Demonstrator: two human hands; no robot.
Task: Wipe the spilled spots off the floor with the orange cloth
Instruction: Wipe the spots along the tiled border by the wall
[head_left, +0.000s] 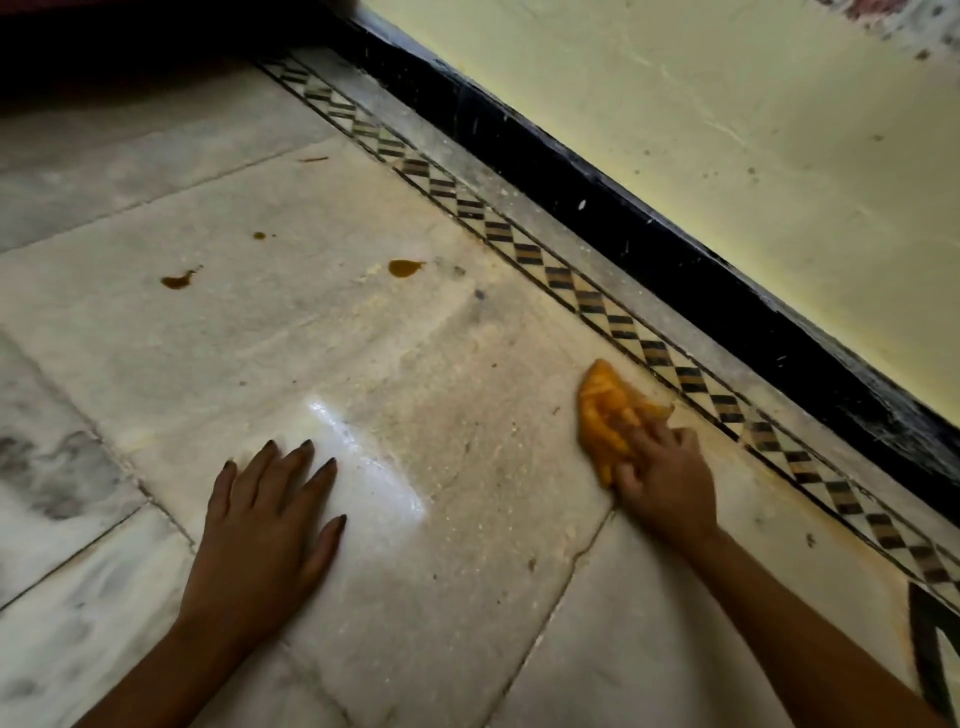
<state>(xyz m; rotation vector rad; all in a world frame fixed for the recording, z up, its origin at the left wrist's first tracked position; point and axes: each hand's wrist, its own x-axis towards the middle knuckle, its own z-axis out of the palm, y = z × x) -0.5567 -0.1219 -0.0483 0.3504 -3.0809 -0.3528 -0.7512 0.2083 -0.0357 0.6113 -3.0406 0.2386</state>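
My right hand (667, 475) presses the crumpled orange cloth (605, 410) onto the pale marble floor (363, 364), close to the patterned border strip. My left hand (265, 525) lies flat on the floor with its fingers spread, holding nothing. Three brown spilled spots sit farther away on the slab: one (404, 267) near the middle, one (177, 281) to the left, and a tiny one (258, 235) beyond it. A wet shiny streak (363, 452) runs between my hands.
A black-and-cream diamond border strip (571, 296) runs diagonally along the floor. Behind it are a black skirting (675, 249) and a yellowish wall (727, 104). A dark shadowed area (130, 41) fills the top left.
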